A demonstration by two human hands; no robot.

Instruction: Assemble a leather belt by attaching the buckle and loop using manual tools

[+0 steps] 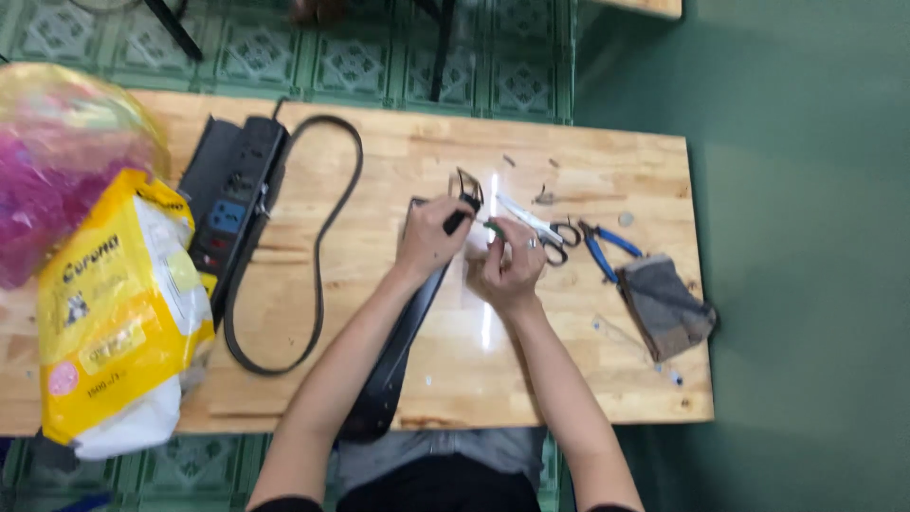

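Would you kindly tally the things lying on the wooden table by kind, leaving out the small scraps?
Belts: 2, a wide black belt at the left hand and a thin black belt
Cutting tools: 2, scissors by the right hand, blue-handled pliers
Power strips: 1
Bags: 2, yellow, pink
Grey cloths: 1
Total: 8

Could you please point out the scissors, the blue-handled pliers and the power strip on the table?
scissors [538, 228]: head view, on the blades near the pivot.
blue-handled pliers [601, 253]: head view, on one blue handle.
power strip [232, 194]: head view, on the middle of its black body.
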